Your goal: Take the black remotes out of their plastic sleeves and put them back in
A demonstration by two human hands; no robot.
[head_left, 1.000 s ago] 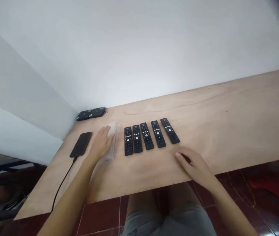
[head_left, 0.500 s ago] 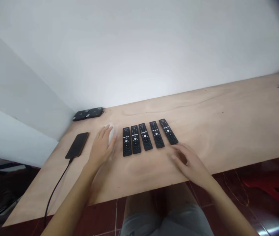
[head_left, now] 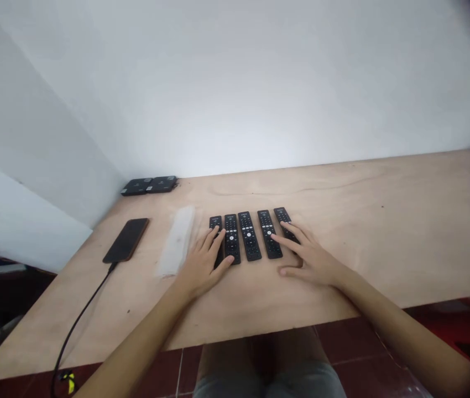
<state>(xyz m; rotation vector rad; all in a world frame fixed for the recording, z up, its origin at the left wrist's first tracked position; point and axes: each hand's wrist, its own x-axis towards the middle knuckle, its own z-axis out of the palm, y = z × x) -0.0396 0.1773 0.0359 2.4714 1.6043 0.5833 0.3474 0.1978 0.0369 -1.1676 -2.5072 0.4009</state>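
Several black remote controls (head_left: 249, 237) lie side by side in a row on the wooden table. My left hand (head_left: 207, 261) rests with spread fingers over the leftmost remote (head_left: 215, 221), its thumb at the lower end of the neighbouring remote (head_left: 231, 239). Over the rightmost remote (head_left: 282, 214) lies my right hand (head_left: 309, 257), fingers apart, one fingertip reaching the remote (head_left: 269, 235) beside it. Neither hand grips anything. A whitish translucent plastic sleeve (head_left: 176, 243) lies flat left of my left hand.
A dark phone (head_left: 126, 240) with a black cable (head_left: 83, 315) lies on the left of the table (head_left: 405, 237). Two flat black boxes (head_left: 149, 186) sit against the white wall (head_left: 260, 99) at the back left. The table's front edge runs just before my legs.
My left hand has let go of the whitish plastic sleeve and moved right onto the leftmost remotes. My right hand has moved forward onto the rightmost remotes, its fingers spreading.
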